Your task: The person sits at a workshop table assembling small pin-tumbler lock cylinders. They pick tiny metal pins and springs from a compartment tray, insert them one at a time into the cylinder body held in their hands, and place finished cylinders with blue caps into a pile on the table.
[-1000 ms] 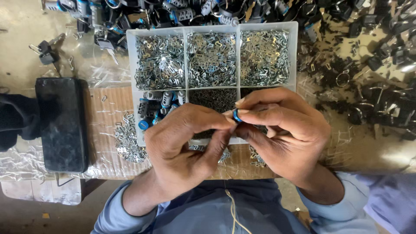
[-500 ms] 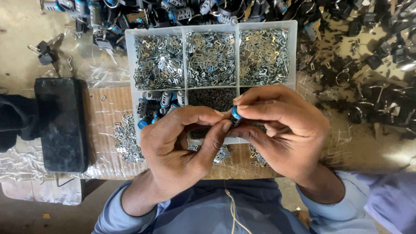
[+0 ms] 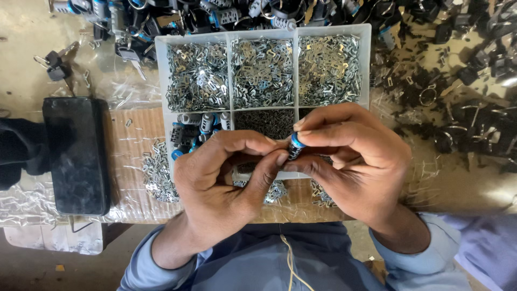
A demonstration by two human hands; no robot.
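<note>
The person wears a light blue long-sleeved shirt; its left sleeve [image 3: 161, 264] and right sleeve [image 3: 425, 253] end in plain cuffs at the wrists. A thin pale cord [image 3: 291, 264] hangs down the shirt front. The left hand [image 3: 221, 183] and right hand [image 3: 355, 161] are bare, without gloves.

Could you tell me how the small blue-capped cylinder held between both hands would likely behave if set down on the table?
The cylinder looks round, so it would probably roll. It seems rigid, pinched by the left hand and right hand without bending.
</note>
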